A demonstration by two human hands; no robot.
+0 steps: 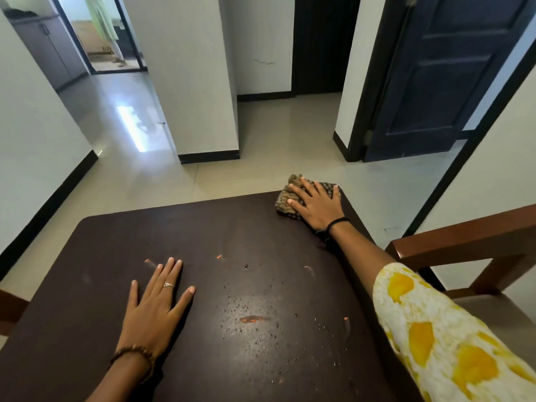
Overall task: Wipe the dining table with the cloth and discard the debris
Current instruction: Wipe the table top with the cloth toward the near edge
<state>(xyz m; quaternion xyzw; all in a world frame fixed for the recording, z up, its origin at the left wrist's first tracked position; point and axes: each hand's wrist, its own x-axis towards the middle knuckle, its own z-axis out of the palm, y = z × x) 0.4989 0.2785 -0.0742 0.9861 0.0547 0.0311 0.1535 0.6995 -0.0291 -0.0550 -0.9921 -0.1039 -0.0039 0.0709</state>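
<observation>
A dark brown dining table (101, 285) fills the lower half of the head view. A checked brown cloth (285, 197) lies bunched at the table's far right corner. My right hand (316, 206) presses flat on the cloth, fingers spread. My left hand (156, 303) rests flat on the bare table near the left, holding nothing. Debris is scattered over the middle of the table: an orange smear (253, 319), small orange bits (219, 257) and several dark crumbs (246, 303).
A wooden chair (464, 245) stands against the table's right side, and another chair's edge (10, 310) shows at the left. Beyond the table lie a tiled floor (261, 158), a white pillar (197, 82) and a dark blue door (435, 76). A person (103, 21) stands in the far doorway.
</observation>
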